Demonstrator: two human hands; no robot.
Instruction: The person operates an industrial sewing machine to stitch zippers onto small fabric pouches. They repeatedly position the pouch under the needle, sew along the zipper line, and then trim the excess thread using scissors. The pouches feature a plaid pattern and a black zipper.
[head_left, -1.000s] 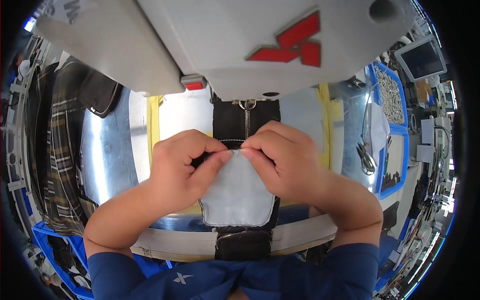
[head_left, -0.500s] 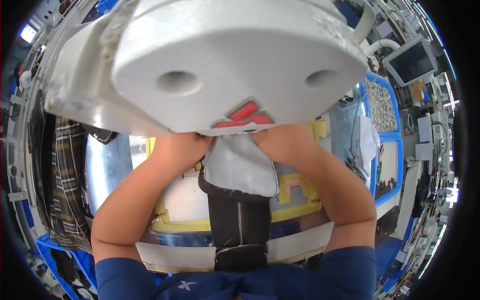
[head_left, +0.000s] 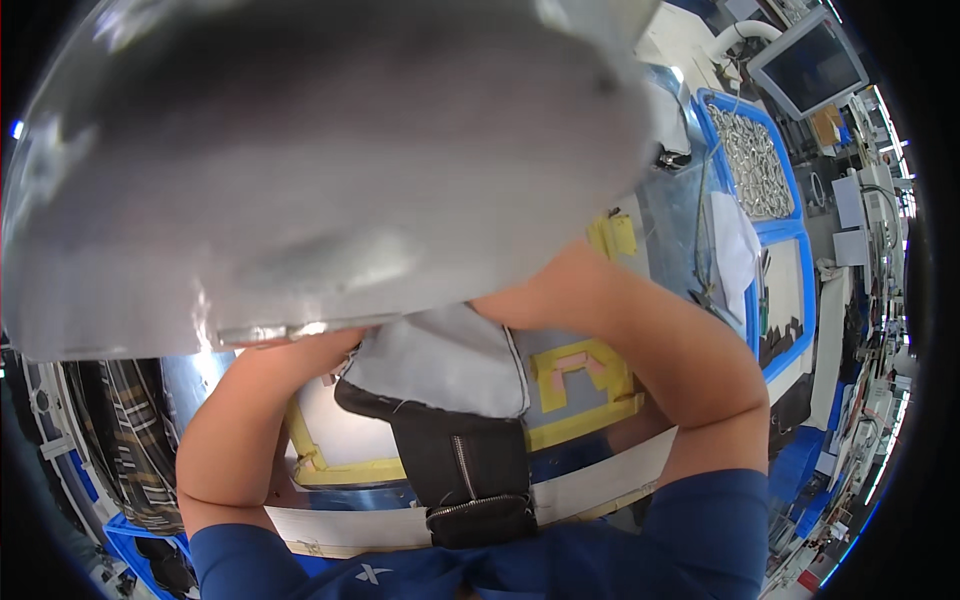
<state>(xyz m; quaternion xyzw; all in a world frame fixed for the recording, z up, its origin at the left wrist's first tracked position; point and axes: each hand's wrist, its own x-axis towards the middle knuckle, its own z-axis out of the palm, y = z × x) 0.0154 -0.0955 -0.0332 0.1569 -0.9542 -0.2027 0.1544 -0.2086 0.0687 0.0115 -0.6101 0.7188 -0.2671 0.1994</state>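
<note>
Though blue trays (head_left: 807, 290) in view, hands (head_left: 515, 300) mostly behind machine head (head_left: 330, 190).

The bench (head_left: 675, 225) has a shiny metal top with a pale front edge (head_left: 600, 477). Along its right side sit blue-rimmed trays (head_left: 784, 160) — a dark screen (head_left: 808, 65) above them. Farther right the room curves away, cluttered and small, past white boxes (head_left: 850, 248) to bright strip lights (head_left: 888, 122). A blue bin (head_left: 122, 533) sits low at left.
</note>
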